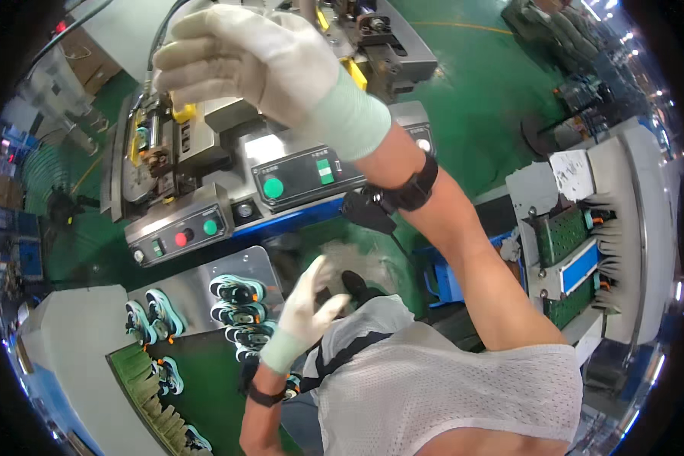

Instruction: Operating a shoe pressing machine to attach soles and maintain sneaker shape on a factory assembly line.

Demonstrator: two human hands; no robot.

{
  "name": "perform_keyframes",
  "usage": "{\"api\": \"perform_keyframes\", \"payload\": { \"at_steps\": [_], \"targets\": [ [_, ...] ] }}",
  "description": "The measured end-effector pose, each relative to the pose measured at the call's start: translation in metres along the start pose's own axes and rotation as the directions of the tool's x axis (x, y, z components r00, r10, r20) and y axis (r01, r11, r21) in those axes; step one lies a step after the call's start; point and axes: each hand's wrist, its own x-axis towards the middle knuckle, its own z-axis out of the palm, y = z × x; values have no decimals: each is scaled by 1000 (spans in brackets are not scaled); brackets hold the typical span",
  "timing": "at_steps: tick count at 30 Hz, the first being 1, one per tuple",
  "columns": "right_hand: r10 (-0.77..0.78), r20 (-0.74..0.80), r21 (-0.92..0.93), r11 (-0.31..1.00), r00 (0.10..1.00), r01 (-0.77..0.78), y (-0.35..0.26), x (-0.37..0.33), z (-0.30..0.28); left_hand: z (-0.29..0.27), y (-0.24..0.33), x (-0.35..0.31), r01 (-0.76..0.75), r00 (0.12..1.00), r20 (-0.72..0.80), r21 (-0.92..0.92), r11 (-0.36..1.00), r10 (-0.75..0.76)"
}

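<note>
My right hand (239,64), in a white glove with a pale green cuff, is raised above a metal machine (205,125) with a control panel (304,178). Its fingers are stretched out and I see nothing in them. Lower down, my left hand (305,308) wears the same kind of glove. Thumb and fingers are apart, and nothing shows between them. Close to its left side, several sneakers (235,289) in pale mint and black stand in a row at the metal plate. My right hand hides part of the machine.
More sneakers (165,313) sit by a green conveyor belt (205,380) with a bristle curtain (144,387) at lower left. A second button box (182,228) is on the machine's front. On the right stands another bristle-curtained machine (623,228). A blue crate (444,277) lies behind my right forearm.
</note>
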Motion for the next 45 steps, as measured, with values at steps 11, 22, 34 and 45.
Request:
{"api": "perform_keyframes", "payload": {
  "at_steps": [11, 22, 34, 45],
  "targets": [
    [447, -122, 43, 894, 886, -445, 88, -70, 20, 40, 21, 30, -21, 956, -251, -570, 821, -150],
    [602, -109, 545, 702, 791, -459, 116, -91, 19, 42, -8, 13, 8, 954, -276, -356, 934, -114],
    [479, 274, -956, 229, 834, 182, 177, -156, -6, 54, 12, -5, 53, 879, -464, -133, 990, -109],
    [655, 332, -943, 208, 678, 260, 205, -184, -5, 59, 14, -14, 303, 849, -290, -418, 856, -441]
  ]
}}
